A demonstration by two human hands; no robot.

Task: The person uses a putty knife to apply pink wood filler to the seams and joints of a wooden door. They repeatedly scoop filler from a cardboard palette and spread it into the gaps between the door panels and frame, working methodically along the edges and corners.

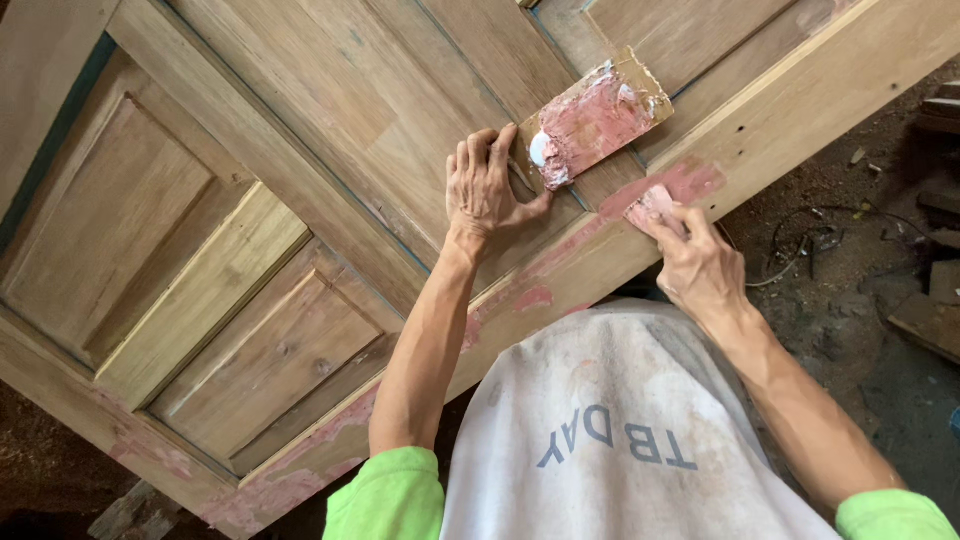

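A large panelled wooden door [300,150] lies flat in front of me. My left hand [487,187] rests on the door and holds down a small wooden board [590,120] smeared with reddish-pink filler paste. My right hand [695,262] presses a small paste-covered scraper [652,205] against the door's near rail, where a fresh pink smear [685,183] shows. Older pink patches [280,490] run along the same rail toward the lower left.
A white apron with a paste-stained front [610,420] covers my chest, over green sleeves [390,495]. Dirt floor at the right holds a loose cable [820,240], wood scraps [930,320] and debris. A wooden piece [135,512] lies under the door's lower left corner.
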